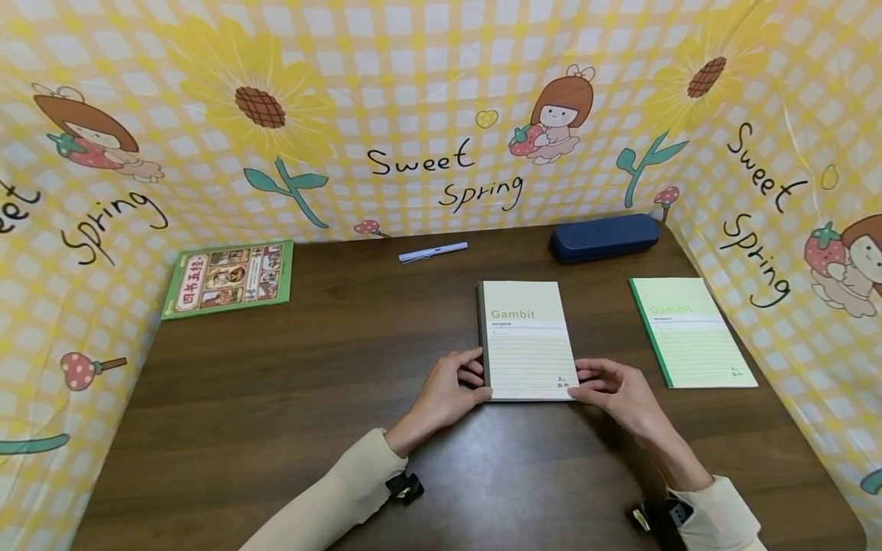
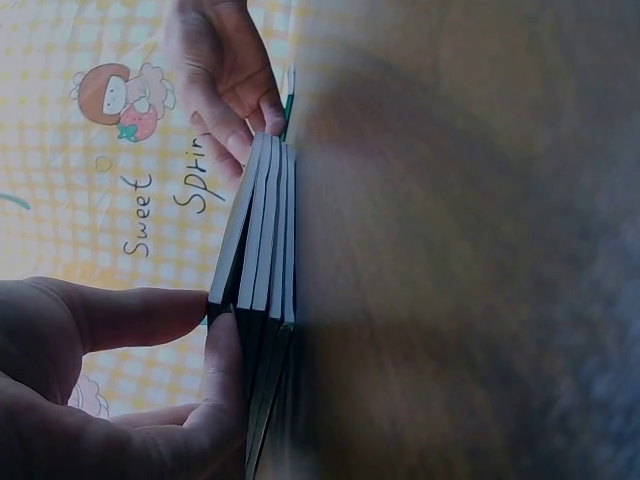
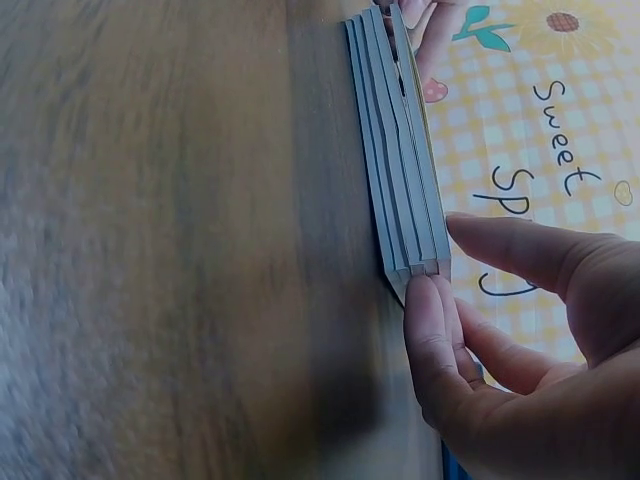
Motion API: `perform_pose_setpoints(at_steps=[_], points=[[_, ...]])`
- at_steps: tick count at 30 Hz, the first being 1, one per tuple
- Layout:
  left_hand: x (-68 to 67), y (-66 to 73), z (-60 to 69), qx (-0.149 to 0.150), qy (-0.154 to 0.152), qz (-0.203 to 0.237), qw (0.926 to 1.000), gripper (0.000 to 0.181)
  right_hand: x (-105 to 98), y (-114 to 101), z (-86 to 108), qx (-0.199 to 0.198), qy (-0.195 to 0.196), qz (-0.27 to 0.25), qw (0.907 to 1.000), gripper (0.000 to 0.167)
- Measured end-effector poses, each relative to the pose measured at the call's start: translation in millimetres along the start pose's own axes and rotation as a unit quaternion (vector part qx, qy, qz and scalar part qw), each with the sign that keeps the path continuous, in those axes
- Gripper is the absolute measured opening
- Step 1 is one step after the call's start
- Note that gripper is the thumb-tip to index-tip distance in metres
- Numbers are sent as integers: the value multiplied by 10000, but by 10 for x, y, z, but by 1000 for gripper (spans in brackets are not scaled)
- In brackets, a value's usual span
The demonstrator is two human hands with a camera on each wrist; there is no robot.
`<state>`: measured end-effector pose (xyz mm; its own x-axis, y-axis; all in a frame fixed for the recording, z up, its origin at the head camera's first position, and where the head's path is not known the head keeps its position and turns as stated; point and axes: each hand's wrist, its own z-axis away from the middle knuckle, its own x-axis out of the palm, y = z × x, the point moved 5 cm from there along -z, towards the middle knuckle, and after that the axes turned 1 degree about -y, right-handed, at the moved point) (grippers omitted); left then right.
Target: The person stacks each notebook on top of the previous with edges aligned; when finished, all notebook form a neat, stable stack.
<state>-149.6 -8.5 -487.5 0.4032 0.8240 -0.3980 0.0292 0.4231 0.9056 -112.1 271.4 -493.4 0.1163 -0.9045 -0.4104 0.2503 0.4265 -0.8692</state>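
Note:
A stack of several notebooks lies on the table in the head view, its top notebook (image 1: 527, 344) with a pale cover reading "Gambit" and a dark spine. At the lower left corner my left hand (image 1: 451, 386) pinches that top notebook, thumb on the cover and a finger under its edge. In the left wrist view, a narrow gap shows between the top notebook (image 2: 242, 225) and those below. My right hand (image 1: 623, 394) holds the lower right corner. The right wrist view shows its thumb on the cover and its fingertips (image 3: 425, 290) against the stacked page edges.
A green-spined notebook (image 1: 692, 333) lies on the right of the table (image 1: 310, 405). Behind are a dark blue case (image 1: 605, 238) and a pale blue pen (image 1: 432, 252). A green-edged picture book (image 1: 230, 278) lies far left. Checked yellow cloth (image 1: 413, 92) encloses the back and sides.

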Motion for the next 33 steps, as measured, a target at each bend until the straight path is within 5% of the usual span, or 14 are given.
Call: perform_pose_setpoints(at_steps=[33], points=[[-13, -9, 9, -86, -129, 48, 9999, 70, 6, 15, -11, -146, 78, 145, 9998, 50]])
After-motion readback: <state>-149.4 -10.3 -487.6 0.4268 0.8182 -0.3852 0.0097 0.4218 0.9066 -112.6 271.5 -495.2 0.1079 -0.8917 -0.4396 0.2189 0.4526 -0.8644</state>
